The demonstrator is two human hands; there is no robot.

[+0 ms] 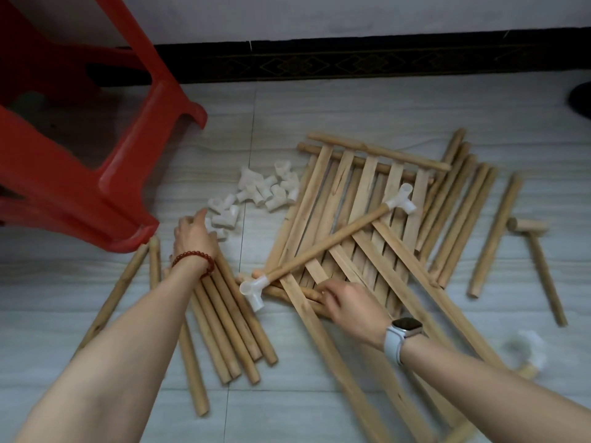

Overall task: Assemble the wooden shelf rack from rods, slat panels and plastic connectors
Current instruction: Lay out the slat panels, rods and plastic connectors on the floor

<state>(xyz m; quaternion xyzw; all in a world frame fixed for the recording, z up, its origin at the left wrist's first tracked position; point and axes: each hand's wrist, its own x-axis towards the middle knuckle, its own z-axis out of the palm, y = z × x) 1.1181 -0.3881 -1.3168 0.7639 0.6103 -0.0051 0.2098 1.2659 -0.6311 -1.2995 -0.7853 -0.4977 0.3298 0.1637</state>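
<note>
While our left hand (195,233) reaches with relaxed fingers into the connector pile (256,195) on the floor, our right hand (350,303) pinches a rod (289,294) under the near slat panels (361,219), probably the next joint; the capped rod (329,241) rests there.

We see a dim, flat-lit pic w/ a greyish cast; no glare. Shadows are soft, darkest under the red stool (73,161). Wide-angle bend bows the skirting (351,60) and stretches both forearms at the bottom corners. Motion blur smears the right hand (353,310) and the white connector (524,348) at lower right; centre rods (230,321) look fairly sharp.
</note>
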